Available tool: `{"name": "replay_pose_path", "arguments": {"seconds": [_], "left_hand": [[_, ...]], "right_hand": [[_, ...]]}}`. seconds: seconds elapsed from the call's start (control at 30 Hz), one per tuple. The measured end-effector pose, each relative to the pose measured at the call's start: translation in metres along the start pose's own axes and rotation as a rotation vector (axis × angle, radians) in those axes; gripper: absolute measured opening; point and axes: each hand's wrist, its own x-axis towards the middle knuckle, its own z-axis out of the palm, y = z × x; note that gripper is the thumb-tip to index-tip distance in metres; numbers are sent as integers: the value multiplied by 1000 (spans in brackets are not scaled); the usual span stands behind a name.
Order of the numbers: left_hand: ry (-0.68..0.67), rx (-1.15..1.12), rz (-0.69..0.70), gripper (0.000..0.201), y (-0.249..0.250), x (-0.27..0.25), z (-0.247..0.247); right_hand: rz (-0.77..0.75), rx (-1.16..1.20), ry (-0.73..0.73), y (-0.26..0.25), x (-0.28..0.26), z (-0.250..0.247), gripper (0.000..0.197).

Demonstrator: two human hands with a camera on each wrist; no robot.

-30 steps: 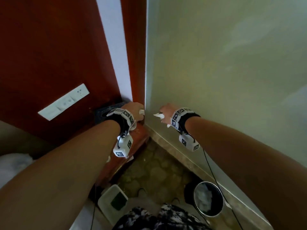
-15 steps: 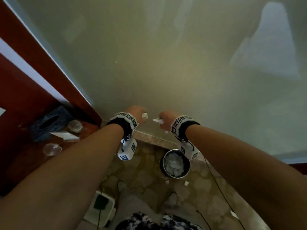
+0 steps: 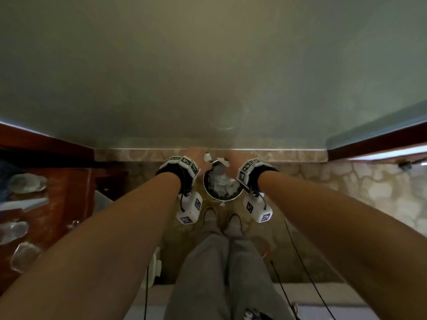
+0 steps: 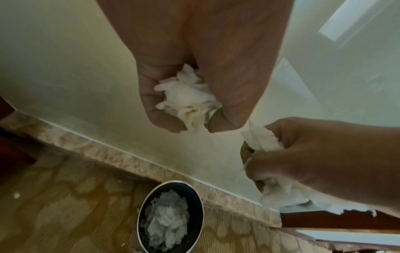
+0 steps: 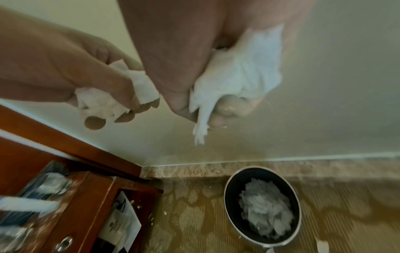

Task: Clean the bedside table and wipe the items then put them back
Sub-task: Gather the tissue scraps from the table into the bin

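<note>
My left hand point(image 3: 199, 155) grips a crumpled white tissue point(image 4: 187, 95), which also shows as a crumpled tissue point(image 5: 112, 99) in the right wrist view. My right hand point(image 3: 231, 158) holds a second crumpled white tissue point(image 5: 238, 75), its end hanging from the fist. Both hands hover side by side above a round dark waste bin point(image 3: 206, 192) on the floor, which is filled with white tissues point(image 5: 264, 208). The wooden bedside table point(image 3: 57, 197) stands at the left with clear glasses point(image 3: 27, 183) on its top.
A pale wall point(image 3: 208, 77) with a stone skirting point(image 3: 277, 155) runs just behind the bin. Patterned carpet point(image 3: 346, 181) covers the floor. My legs and shoes point(image 3: 209, 214) stand close in front of the bin. Cables trail on the right. Paper scraps lie on the carpet.
My view has swung right and down from the bedside table to the bin. Both hands, still holding their tissues, have moved from the table's corner to above the bin.
</note>
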Motion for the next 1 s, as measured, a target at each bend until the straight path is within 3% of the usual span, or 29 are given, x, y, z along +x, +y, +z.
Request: {"name": "replay_pose_path", "arguments": {"seconds": [0.33,0.53,0.73,0.83,1.0], "left_hand": [[-187,46,3,39,-38,194,185],[-159,6,-34,64,-74,281,265],[-195,-51,-1,102,-92,307,286],[-182,-48,15,105,-91,297,280],[-173,-19,30,103,-77,262,249]], "right_hand": [[220,272,-61,122,149,164,46],[240,300,-42,155,233,232,69],[193,276,-52,168,258,258,95],[172,275,-62,168,249,253,112],[137,279,-88,155,214,220,117]]}}
